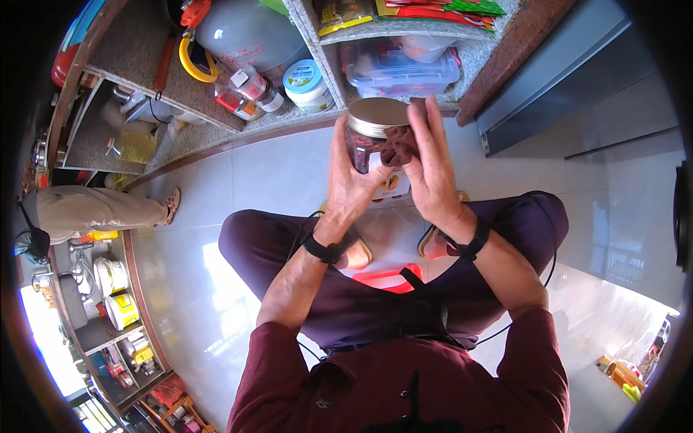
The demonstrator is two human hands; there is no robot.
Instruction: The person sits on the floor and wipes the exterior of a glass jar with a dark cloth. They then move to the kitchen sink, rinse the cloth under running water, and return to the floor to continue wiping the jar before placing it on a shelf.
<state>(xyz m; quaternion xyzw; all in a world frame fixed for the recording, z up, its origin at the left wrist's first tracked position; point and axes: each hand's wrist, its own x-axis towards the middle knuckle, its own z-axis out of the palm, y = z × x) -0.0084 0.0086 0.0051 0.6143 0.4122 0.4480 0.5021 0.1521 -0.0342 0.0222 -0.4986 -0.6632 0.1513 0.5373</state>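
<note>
Between my two hands is a clear jar [361, 149] with a gold screw lid [379, 115] and dark contents. My left hand [349, 173] grips the jar's left side, its thumb across the front. My right hand [433, 168] presses a crumpled dark brown cloth [399, 145] against the jar's right side. A white label [392, 187] with a picture and writing shows below my thumbs. The jar is held up over the floor, in front of the open cabinet shelves. The far side of the jar is hidden.
Ahead, the cabinet holds a grey gas cylinder [254, 38], a blue-lidded tub [307, 84], small jars [257, 92] and a clear plastic box [400, 73]. On the left stands another person's leg [103, 208]. A red stool [390, 279] shows beneath me. Grey drawers [557, 81] rise at right.
</note>
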